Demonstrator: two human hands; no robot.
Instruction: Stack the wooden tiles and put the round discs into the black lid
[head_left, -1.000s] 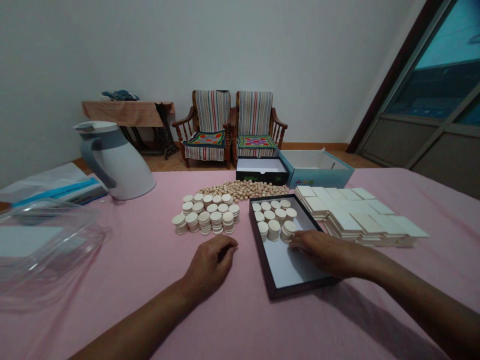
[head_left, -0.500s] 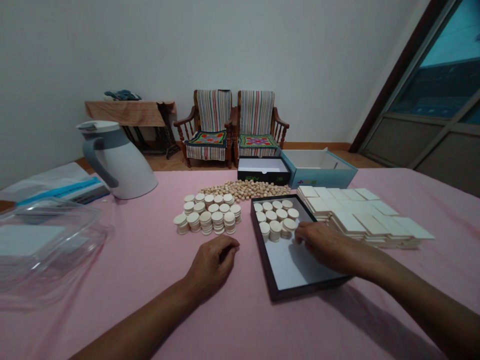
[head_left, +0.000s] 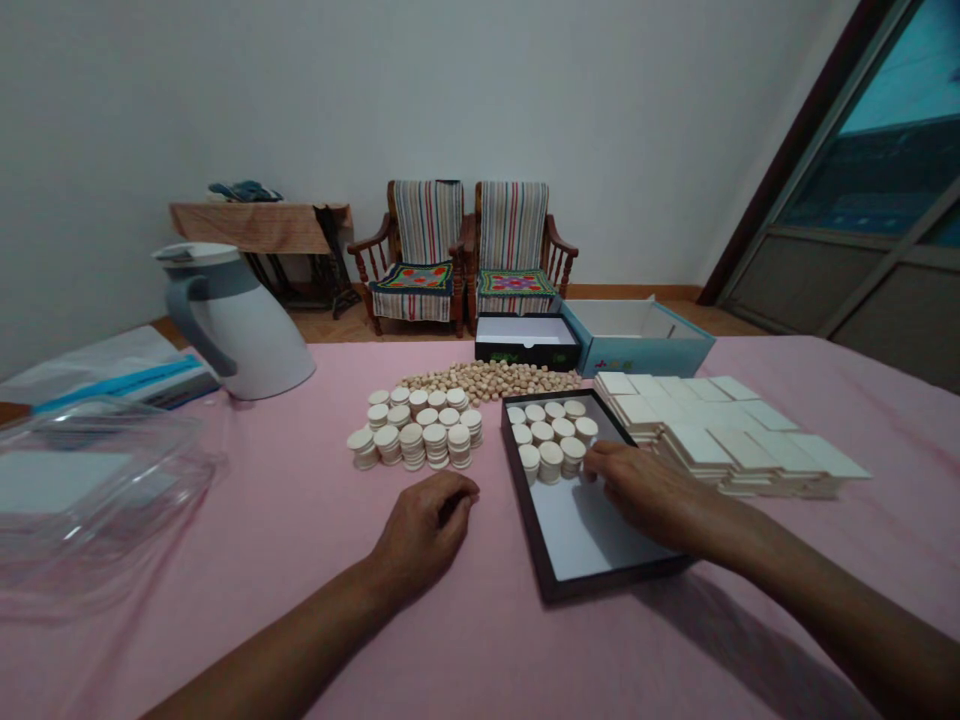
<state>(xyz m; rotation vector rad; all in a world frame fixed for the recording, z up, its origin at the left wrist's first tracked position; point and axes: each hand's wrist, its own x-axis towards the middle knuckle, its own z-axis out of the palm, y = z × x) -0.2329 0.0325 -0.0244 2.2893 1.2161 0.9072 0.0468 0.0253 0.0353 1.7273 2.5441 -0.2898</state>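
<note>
My left hand (head_left: 427, 520) rests on the pink cloth with its fingers curled closed, and nothing shows in it. Just beyond it stand several stacks of round wooden discs (head_left: 412, 447). Inside a shallow black-rimmed box lid (head_left: 536, 545) with a white floor are more disc stacks (head_left: 550, 462), grouped at the far end. My right hand (head_left: 637, 485) reaches over the lid from the right, its bent fingertips against the near right disc stack (head_left: 573, 453). The undersides of those fingers are hidden, so whatever they may hold cannot be seen.
Piled square wooden tiles (head_left: 750, 440) lie right of the lid. Behind are small wooden cubes (head_left: 495, 380), a black box (head_left: 527, 350) and a light-blue box (head_left: 645, 352). At left stand a white-grey jug (head_left: 255, 345) and a clear plastic container (head_left: 97, 490).
My right hand has moved slightly left against the near right disc stack, whose discs now sit more evenly on top of each other. My left hand has stayed put.
</note>
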